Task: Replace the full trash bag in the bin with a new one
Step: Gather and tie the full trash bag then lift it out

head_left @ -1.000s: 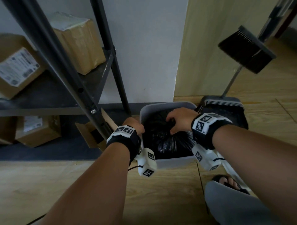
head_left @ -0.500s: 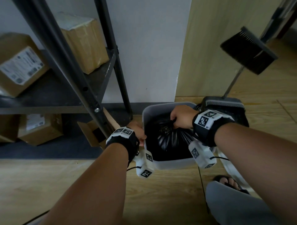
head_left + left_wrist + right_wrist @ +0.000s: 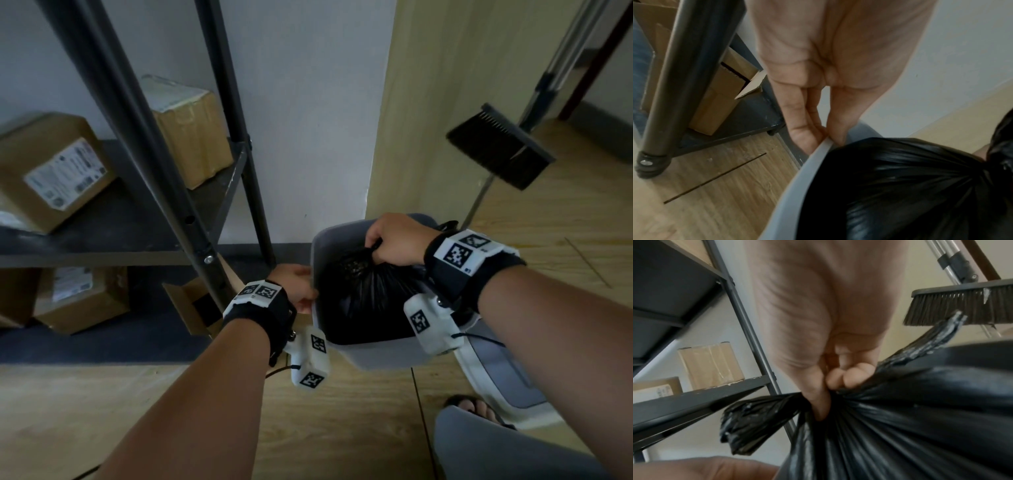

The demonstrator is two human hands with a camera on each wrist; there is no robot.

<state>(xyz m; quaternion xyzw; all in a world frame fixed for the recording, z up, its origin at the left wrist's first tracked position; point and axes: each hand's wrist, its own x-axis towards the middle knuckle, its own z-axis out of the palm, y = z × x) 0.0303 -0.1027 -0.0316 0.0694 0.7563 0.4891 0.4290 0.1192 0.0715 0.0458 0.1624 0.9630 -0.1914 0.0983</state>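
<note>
Head view: grey bin [image 3: 383, 354] on wood floor at 5 o'clock from the black shelf rack [image 3: 144, 144]. Right hand [image 3: 397, 241] fisted round the gathered neck of the black trash bag [image 3: 370, 301], which sits inside the bin. Left hand [image 3: 294, 286] pinches the bin's 9 o'clock rim, thumb inside, fingers [image 3: 797, 123] outside. Broom [image 3: 500, 150] at 1 o'clock from the bin, cardboard boxes [image 3: 51, 171] on the rack.

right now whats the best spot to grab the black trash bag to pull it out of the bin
Grip the gathered neck of the black trash bag from above, where the right hand already clutches it: the plastic bunches into a narrow twist there. The left hand pinches the bin rim.
</note>
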